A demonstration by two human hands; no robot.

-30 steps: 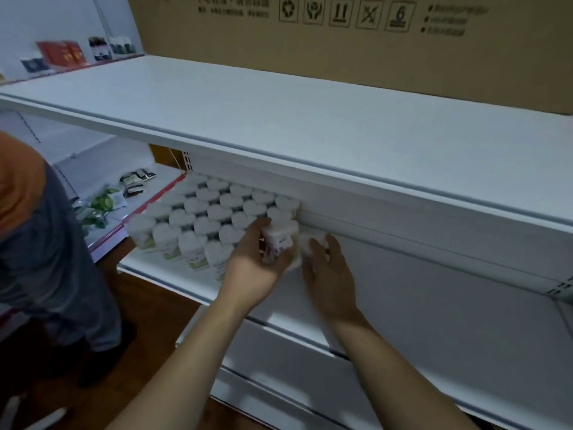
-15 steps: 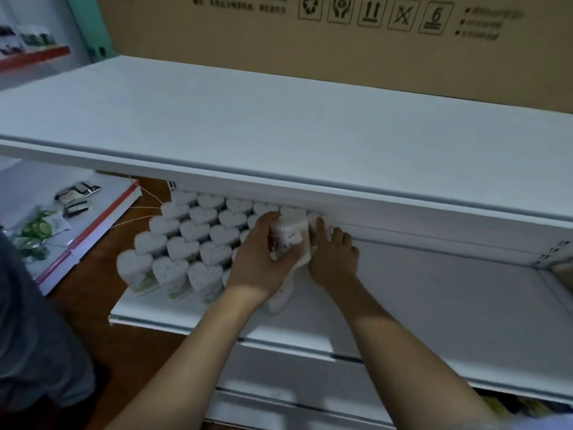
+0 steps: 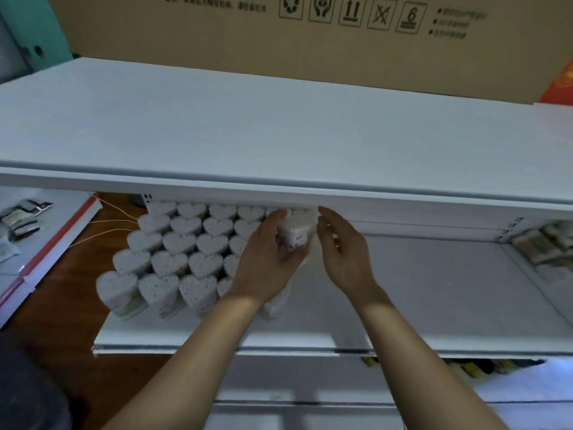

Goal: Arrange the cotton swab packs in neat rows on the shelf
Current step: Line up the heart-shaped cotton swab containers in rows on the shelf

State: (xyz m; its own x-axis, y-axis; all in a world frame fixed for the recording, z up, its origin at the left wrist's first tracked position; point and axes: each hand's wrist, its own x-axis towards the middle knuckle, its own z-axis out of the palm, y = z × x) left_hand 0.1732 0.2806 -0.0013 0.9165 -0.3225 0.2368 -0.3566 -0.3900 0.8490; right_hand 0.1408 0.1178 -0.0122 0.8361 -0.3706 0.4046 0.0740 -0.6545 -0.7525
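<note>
So, quick rundown, biggest thing first:

Cardboard carton (image 3: 217, 41): sits on the top shelf board (image 3: 279, 135), printed handling symbols on its face. More of it shows than half a second ago since the view has swung a bit.

Middle shelf (image 3: 434, 290): white, where all the packs go. Right part is bare board, with some blurry stacked goods (image 3: 539, 243) at the far right end.

Heart-shaped cotton swab packs (image 3: 173, 262): standing upright in tidy rows on the left part of the middle shelf, tops touching. Same block as before, nothing shifted.

Left hand (image 3: 263, 268): fingers curled round the held swab pack (image 3: 294, 237), thumb side toward the rows. Half a second ago it was lower and nearer the front; now it's pushed further back, up by the rear row under the top board's edge.

Right hand (image 3: 344, 256): this is the real change. Earlier its fingers lay against the pack; now they're loose, slightly bent, holding nothing, just beside the pack's right side with a small gap.

Held swab pack: upright, at the right end of the rows, wrapped by left fingers on its left and front, right fingers (image 3: 328, 218) close alongside but apart. Can't tell if its base touches the shelf.
</note>
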